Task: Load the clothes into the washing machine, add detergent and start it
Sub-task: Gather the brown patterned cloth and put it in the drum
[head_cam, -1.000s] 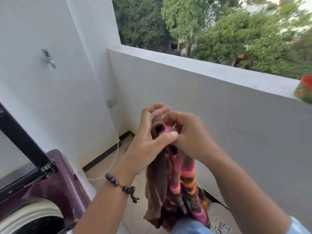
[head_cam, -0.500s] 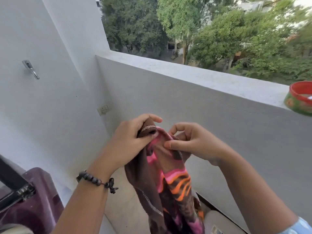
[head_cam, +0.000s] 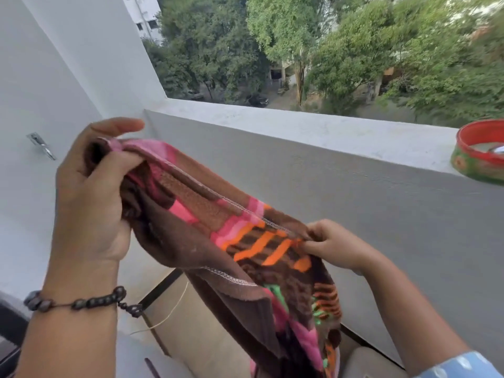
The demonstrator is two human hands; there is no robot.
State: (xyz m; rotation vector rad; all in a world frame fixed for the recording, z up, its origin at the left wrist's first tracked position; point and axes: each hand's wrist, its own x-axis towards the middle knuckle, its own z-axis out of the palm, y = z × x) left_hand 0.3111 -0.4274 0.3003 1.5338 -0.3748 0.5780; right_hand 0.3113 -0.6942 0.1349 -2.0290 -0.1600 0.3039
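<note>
Two bare hands hold a towel [head_cam: 240, 241] stretched between them at chest height. The left hand [head_cam: 90, 197], wearing a bead bracelet [head_cam: 81, 302], is closed around one bunched corner, thumb on top. The right hand [head_cam: 331, 245], lower and to the right, pinches the stitched hem between thumb and fingertips. The towel is brown with pink, orange and green stripes; below the hands it hangs in loose folds. It looks soft, limp and light, thick enough to bunch, not slippery. The hem and corners seem the surest places to grip. Beyond the hands runs a parapet [head_cam: 300, 126], with a red-rimmed bowl [head_cam: 476, 162] to the far right.
</note>
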